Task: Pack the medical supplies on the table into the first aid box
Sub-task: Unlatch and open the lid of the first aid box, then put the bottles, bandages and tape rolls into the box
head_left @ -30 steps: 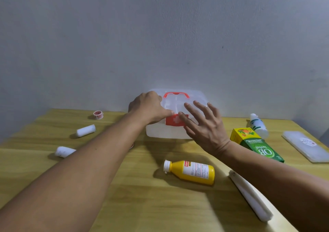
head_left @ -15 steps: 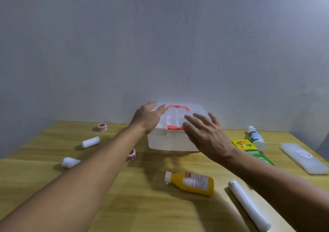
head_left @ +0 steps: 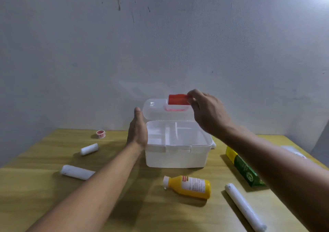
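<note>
The right hand point(head_left: 208, 112) is pinching the red latch point(head_left: 178, 99), fingers clamped, holding up the lid of the translucent white plastic first aid box point(head_left: 176, 158) on the wooden table point(head_left: 142, 205). The left hand point(head_left: 138, 130) is bracing its side, fingers straight. The yellow plastic bottle point(head_left: 189, 186) and 3 white gauze rolls are lying unpacked.

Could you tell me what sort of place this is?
Probably a plain room at home: a bare wooden table against a stained grey wall, with only the first aid box and loose supplies on it.
</note>
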Motion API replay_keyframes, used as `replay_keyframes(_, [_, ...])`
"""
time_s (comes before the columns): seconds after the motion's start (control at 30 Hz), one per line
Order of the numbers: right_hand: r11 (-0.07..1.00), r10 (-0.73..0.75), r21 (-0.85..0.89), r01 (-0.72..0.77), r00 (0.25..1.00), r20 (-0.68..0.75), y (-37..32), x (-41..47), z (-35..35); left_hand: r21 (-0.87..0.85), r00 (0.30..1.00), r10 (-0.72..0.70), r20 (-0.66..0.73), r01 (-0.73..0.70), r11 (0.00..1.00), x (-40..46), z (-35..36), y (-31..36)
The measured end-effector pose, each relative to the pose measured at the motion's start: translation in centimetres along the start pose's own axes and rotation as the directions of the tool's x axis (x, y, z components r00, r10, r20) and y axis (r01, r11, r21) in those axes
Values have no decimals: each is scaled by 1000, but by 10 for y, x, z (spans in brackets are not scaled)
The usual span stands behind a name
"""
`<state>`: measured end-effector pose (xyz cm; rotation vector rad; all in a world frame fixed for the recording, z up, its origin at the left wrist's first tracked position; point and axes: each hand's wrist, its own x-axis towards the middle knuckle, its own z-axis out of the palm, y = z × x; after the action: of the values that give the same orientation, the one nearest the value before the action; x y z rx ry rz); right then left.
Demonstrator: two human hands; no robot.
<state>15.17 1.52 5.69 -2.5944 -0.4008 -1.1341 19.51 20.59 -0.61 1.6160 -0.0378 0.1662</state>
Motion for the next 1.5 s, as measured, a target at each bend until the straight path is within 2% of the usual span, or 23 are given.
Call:
replay_keyframes(0.07, [999, 47, -2, -46, 998, 32, 2, 14, -1, 29, 1000, 25, 9, -25, 999, -2, 3, 0])
replay_keyframes(0.17, [995, 100, 12, -101, 994, 51, 5, 31, -2, 222, 997, 26, 78, -43, 974, -1, 9, -4])
replay_keyframes(0.3, [984, 175, 30, -177, 983, 50, 9, 51, 2, 598, 982, 62, 176, -157, 786, -2, 15, -12])
replay_keyframes(0.4, [986, 166, -36, -164, 983, 77, 17, 58, 13, 733, 966, 63, 252, -233, 639, 1, 14, -18])
replay_keyframes(0.53, [978, 182, -140, -155, 960, 213, 32, 58, 32, 802, 947, 2, 322, -274, 530, 3, 11, -15])
replay_keyframes(0.73, [963, 232, -216, -161, 905, 357, 45, 51, 37, 833, 921, -31, 389, -337, 439, 11, 11, -14])
replay_keyframes(0.93, [969, 231, -168, -180, 899, 372, 57, 36, 25, 824, 914, -35, 405, -348, 446, 10, 11, -11])
replay_keyframes(1.03, [968, 240, -161, -194, 902, 359, 62, 21, 9, 863, 928, 15, 373, -352, 363, 9, 14, -7])
replay_keyframes(1.1, [953, 287, -204, -223, 878, 382, 67, 4, -4, 866, 919, 52, 392, -387, 318, 6, 20, 1])
replay_keyframes(1.13, [937, 323, -263, -229, 853, 410, 69, -4, -11, 859, 910, 58, 409, -406, 312, 5, 23, 5])
replay_keyframes(1.2, [880, 429, -419, -223, 751, 501, 68, -22, -30, 850, 900, 51, 434, -427, 307, 5, 29, 9])
replay_keyframes(1.3, [776, 619, -573, -265, 497, 608, 59, -47, -57, 868, 906, 9, 423, -408, 285, 6, 34, 7])
replay_keyframes(1.37, [717, 695, -630, -297, 371, 616, 60, -64, -65, 881, 912, 10, 411, -400, 253, 5, 35, 4])
replay_keyframes(1.43, [674, 737, -635, -378, 291, 610, 66, -79, -66, 882, 914, 36, 404, -399, 252, 5, 36, 2])
replay_keyframes(1.5, [635, 761, -604, -482, 255, 596, 71, -90, -65, 879, 914, 51, 403, -402, 256, 6, 36, 1])
